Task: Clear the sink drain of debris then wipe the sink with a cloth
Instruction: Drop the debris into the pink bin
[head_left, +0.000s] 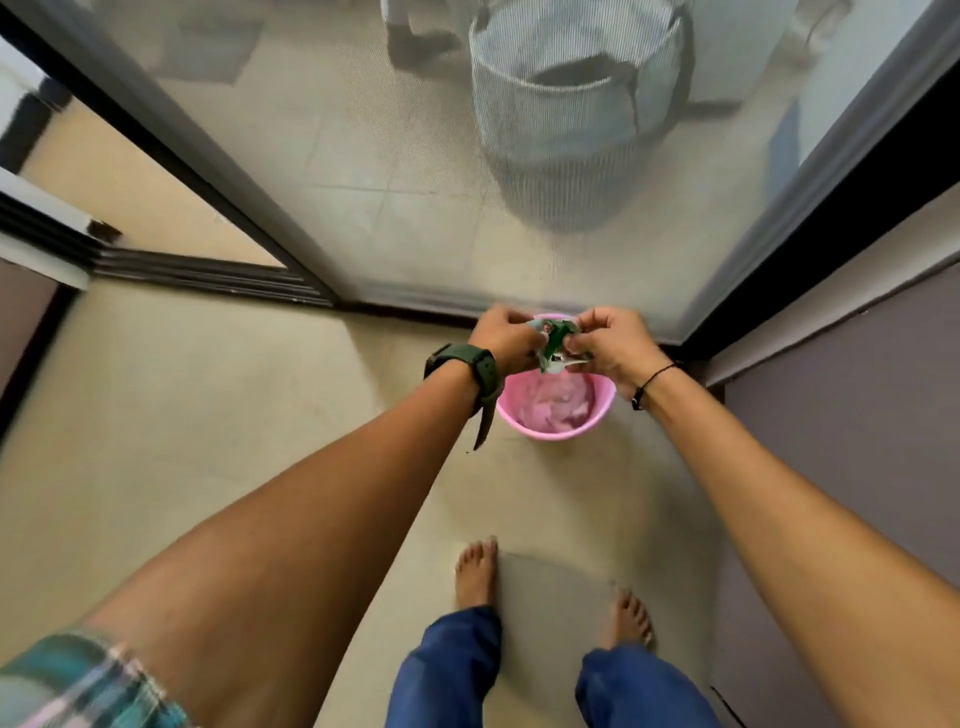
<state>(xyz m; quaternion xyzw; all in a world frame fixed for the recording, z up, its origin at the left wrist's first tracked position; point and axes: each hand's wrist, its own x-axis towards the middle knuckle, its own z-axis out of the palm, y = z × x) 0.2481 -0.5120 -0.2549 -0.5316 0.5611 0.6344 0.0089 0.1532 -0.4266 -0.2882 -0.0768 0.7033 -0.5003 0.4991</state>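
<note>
Together, both hands (558, 340) around green packet (557, 338)

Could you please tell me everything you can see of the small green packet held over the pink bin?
The small green and white crumpled packet looks like thin plastic film. The left hand and right hand pinch it from either side, above the round pink plastic bin on the floor. Its print is too blurred to read.

Green wrapper (558, 345) partly hidden by fingers (582, 340); print unreadable. Pink bin (550, 431) contents blurred.
</note>
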